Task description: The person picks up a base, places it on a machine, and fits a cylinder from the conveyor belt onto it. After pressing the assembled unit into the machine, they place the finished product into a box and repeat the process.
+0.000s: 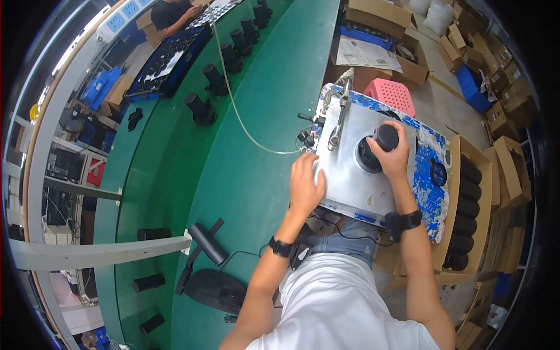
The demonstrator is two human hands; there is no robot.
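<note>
My right hand (398,156) is wrapped round a black cylinder (385,137), thumb on its near left side. Under it, a wider round black piece (367,158) sits on a silver metal plate (347,186); whether the two are one part I cannot tell. My left hand (305,182) lies at the plate's left edge, fingers stretched out, thumb apart, holding nothing. A metal lever clamp (341,114) stands on the plate's far left part. Small black fittings (305,139) with a thin clear hose (248,133) are just beyond my left fingertips.
The plate rests on a worn blue-and-white stand (429,192) with a black ring (438,172). At right, a cardboard box (487,201) holds several black cylinders (464,217). A green bench (233,175) at left carries black parts (200,108). Beyond are a pink stool (392,95) and another person (170,14).
</note>
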